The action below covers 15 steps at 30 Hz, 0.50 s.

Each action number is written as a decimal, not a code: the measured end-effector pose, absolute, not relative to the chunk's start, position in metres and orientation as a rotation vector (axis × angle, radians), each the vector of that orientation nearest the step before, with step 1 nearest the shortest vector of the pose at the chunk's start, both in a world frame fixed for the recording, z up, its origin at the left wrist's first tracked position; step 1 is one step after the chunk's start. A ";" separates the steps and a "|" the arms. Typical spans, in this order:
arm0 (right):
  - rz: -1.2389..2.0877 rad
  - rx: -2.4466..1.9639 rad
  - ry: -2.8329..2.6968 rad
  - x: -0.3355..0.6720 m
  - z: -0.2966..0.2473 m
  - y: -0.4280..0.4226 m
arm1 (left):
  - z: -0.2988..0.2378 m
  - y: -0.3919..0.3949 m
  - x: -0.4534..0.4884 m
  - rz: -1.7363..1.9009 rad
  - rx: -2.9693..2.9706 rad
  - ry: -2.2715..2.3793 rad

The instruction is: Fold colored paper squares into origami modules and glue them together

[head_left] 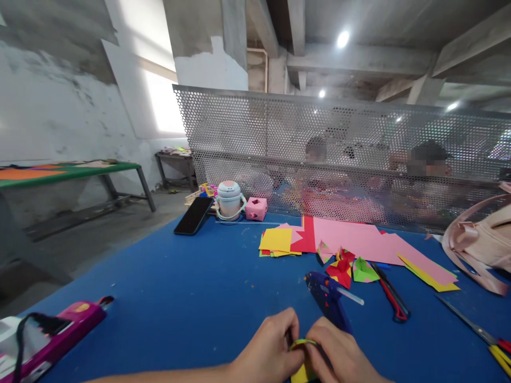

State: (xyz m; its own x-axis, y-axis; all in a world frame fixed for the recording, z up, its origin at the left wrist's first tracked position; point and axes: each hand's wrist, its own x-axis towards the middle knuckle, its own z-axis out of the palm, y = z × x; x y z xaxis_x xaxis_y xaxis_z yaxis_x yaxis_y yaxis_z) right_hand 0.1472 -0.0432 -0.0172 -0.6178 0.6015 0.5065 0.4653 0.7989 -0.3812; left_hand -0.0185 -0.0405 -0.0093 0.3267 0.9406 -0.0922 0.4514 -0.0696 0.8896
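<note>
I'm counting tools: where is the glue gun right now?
In the head view, the blue glue gun lies on the blue table, right of centre, just beyond the right hand and on the near side of the red folded paper.

L hand [272, 344] pinches ylw paper [303, 371]; R hand [340, 350] too.

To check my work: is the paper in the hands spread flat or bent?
Bent: the yellow paper curves along its upper edge between left hand and right hand. Creases: cannot tell.

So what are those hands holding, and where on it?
Yellow-green paper, by its two sides, between the left hand and right hand.
</note>
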 end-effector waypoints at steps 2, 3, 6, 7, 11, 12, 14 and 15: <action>0.301 -0.806 -2.340 0.148 -0.017 -0.043 | -0.009 -0.041 -0.020 0.666 1.659 1.210; 0.319 -0.817 -2.327 0.148 -0.017 -0.042 | -0.009 -0.042 -0.021 0.668 1.652 1.168; 0.360 -0.844 -2.253 0.150 -0.017 -0.040 | -0.005 -0.045 -0.029 0.755 1.669 1.007; 0.367 -0.857 -2.229 0.151 -0.018 -0.039 | -0.003 -0.046 -0.032 0.821 1.686 0.960; 0.408 -0.892 -2.262 0.154 -0.032 -0.036 | -0.005 -0.037 -0.040 0.982 1.636 0.971; 0.403 -0.887 -2.286 0.155 -0.037 -0.035 | -0.009 -0.033 -0.039 0.955 1.546 0.998; 0.366 -0.881 -2.316 0.156 -0.046 -0.035 | -0.017 -0.024 -0.036 0.903 1.341 1.011; 0.345 -0.884 -2.322 0.156 -0.049 -0.035 | -0.022 -0.021 -0.034 0.903 1.260 1.012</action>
